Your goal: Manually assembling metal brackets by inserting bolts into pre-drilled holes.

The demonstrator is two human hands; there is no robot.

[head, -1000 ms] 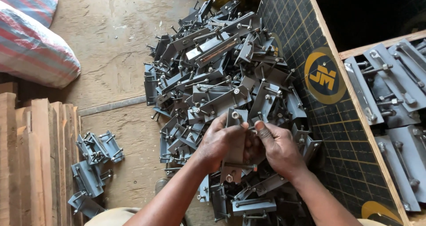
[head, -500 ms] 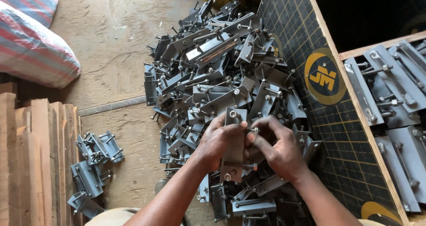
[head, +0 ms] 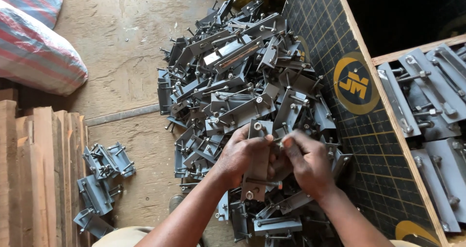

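My left hand (head: 241, 156) grips a grey metal bracket (head: 257, 174) with bolts through it, held upright over a big heap of similar grey metal brackets (head: 233, 77) on the floor. My right hand (head: 305, 163) is closed at the bracket's upper right side, fingertips pinched on a small bolt or nut there. Both hands touch each other over the near part of the heap. What the right fingertips pinch is mostly hidden.
A small group of brackets (head: 99, 179) lies on the concrete floor at the left. Wooden planks (head: 34, 174) stack along the left edge, striped sacks (head: 34, 48) at top left. A dark panel board (head: 359, 96) leans at the right, beside a wooden crate (head: 427, 121) of brackets.
The hands stay in the same spot; my right fingers have shifted slightly on the bracket's upper bolt. The pile has not moved.
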